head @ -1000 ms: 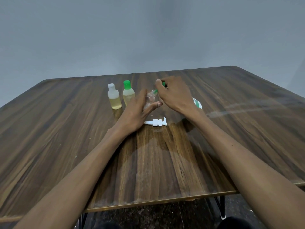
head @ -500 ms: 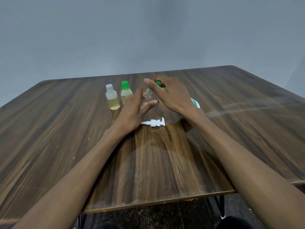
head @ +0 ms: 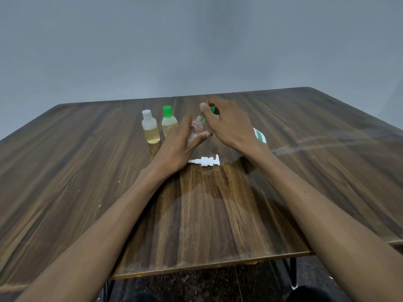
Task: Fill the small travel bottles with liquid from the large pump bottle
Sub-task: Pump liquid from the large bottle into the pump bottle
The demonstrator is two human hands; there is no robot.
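The left hand [head: 180, 147] grips a clear small travel bottle [head: 196, 129] above the table [head: 87, 171], long axis tilted, neck pointing up-right. The right hand [head: 229, 125] pinches its green cap [head: 212, 110].

Clear bottle [head: 196, 128] tilted, held between both hands, green cap [head: 212, 110] at top. Two filled bottles [head: 150, 129] upright left of it. White pump [head: 205, 161] lies flat nearby; large bottle [head: 259, 136] mostly hidden.
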